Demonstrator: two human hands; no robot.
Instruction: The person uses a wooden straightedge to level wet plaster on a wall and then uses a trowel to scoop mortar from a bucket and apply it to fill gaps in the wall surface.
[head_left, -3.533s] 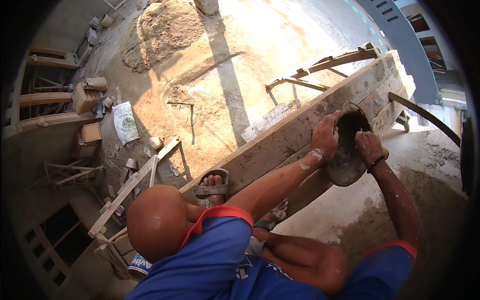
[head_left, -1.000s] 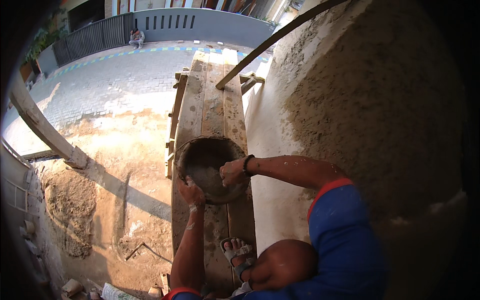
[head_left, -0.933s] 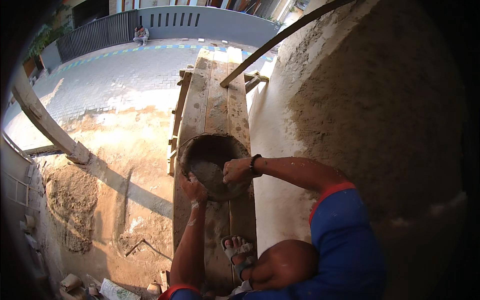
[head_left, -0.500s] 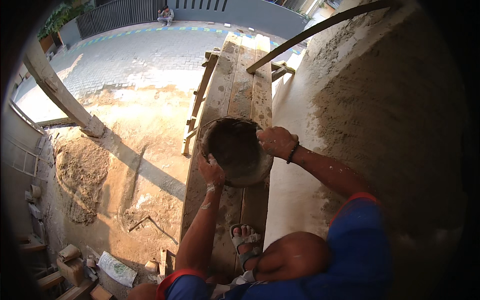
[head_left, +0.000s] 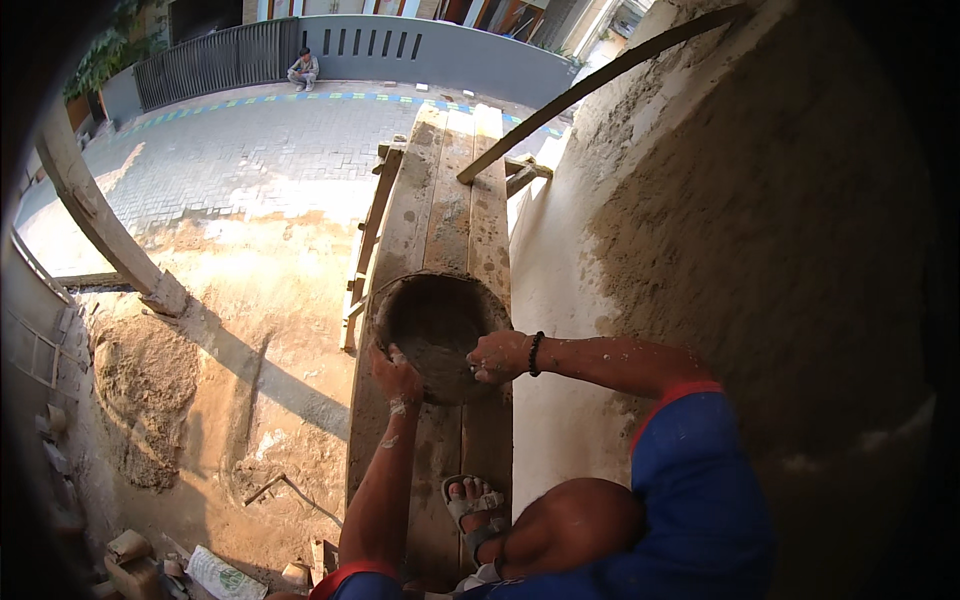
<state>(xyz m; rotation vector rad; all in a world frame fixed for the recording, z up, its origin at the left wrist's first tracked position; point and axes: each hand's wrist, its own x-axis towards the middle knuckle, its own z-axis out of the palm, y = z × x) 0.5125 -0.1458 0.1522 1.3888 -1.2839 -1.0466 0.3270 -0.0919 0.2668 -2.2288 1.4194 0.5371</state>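
A dark mortar-stained bucket [head_left: 435, 310] rests on the wooden plank scaffold [head_left: 450, 220] in front of me, with wet grey material inside. My left hand [head_left: 398, 372] grips the bucket's near left rim, thumb at the inner edge. My right hand [head_left: 500, 355] is curled at the lower right inside the bucket, closed on something too hidden to name. My sandalled foot [head_left: 475, 510] stands on the planks just below the bucket, beside my bent knee.
Curved dark pole [head_left: 600, 80] crossing right to plastered wall [head_left: 760, 260]; concrete post [head_left: 100, 210] at left. Below lie a sand pile [head_left: 140, 400], white sack [head_left: 225, 575] and scraps. A person [head_left: 303, 70] sits by the grey boundary wall [head_left: 360, 38] across the paved street.
My view has swung from the yard toward the street since the oldest frame. In the last half second my right hand has moved from the upper right rim down into the bucket's lower right.
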